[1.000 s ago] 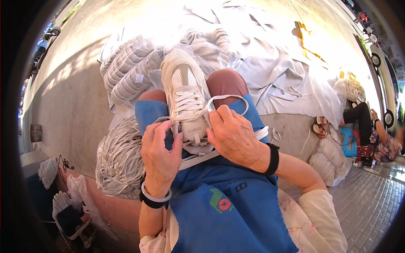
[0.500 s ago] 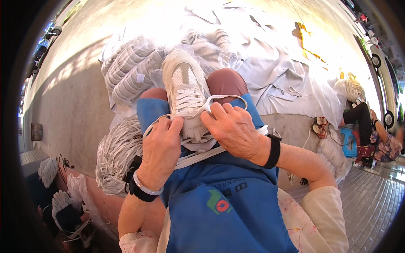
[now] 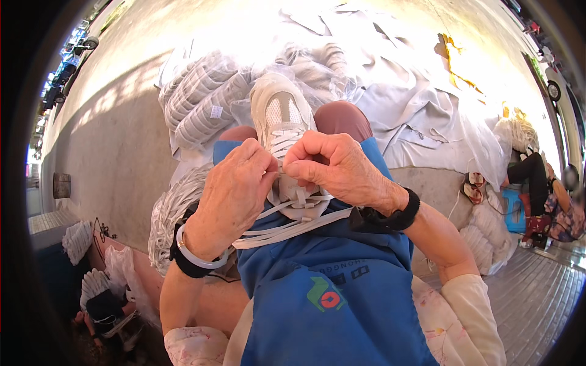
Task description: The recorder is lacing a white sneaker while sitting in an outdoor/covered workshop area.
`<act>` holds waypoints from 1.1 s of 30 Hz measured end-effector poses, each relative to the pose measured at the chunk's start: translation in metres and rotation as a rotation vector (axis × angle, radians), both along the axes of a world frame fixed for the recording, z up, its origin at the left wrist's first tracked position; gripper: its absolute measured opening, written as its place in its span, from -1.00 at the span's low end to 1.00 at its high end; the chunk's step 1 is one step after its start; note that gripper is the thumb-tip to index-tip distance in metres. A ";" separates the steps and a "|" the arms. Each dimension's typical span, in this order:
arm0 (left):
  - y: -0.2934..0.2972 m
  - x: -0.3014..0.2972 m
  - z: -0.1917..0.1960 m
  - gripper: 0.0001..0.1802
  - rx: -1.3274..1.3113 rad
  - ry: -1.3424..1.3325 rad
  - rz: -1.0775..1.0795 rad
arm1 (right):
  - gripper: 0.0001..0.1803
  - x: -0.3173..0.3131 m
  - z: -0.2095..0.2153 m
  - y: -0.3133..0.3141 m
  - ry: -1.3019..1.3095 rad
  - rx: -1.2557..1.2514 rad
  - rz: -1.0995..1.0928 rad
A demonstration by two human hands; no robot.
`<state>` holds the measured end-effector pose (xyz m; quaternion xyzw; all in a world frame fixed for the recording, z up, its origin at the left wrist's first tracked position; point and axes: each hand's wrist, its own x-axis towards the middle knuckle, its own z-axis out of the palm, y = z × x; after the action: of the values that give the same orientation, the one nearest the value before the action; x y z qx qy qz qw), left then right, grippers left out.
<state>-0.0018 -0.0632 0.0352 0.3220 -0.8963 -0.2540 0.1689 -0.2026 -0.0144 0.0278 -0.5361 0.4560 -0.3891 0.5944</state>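
Lacing, apparently: shoe (image 3: 281, 108) between knees (image 3: 345, 117), toe toward 12 o'clock; left hand (image 3: 235, 189) at 8, right hand (image 3: 351, 174) at 4, each pinched together, any lace (image 3: 282, 139) grip hidden. Next likely needs even tension.

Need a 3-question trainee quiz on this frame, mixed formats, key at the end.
1. True or false: the left hand and right hand are both over part of the shoe.

2. The white bangle is on which wrist?
A) right
B) left
C) neither

3. Fill in: the big bundle of white laces lies on the person's ____ side.

Key: 1. True. 2. B. 3. Left.
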 end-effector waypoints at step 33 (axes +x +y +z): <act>0.072 -0.017 0.005 -0.85 0.216 0.438 -0.023 | -0.88 -0.003 0.017 0.012 -0.241 -0.044 -0.243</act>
<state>-0.0188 0.0093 0.0404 0.2653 -0.8095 -0.4140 0.3208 -0.2053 -0.0026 0.0452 -0.4395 0.4342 -0.5293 0.5815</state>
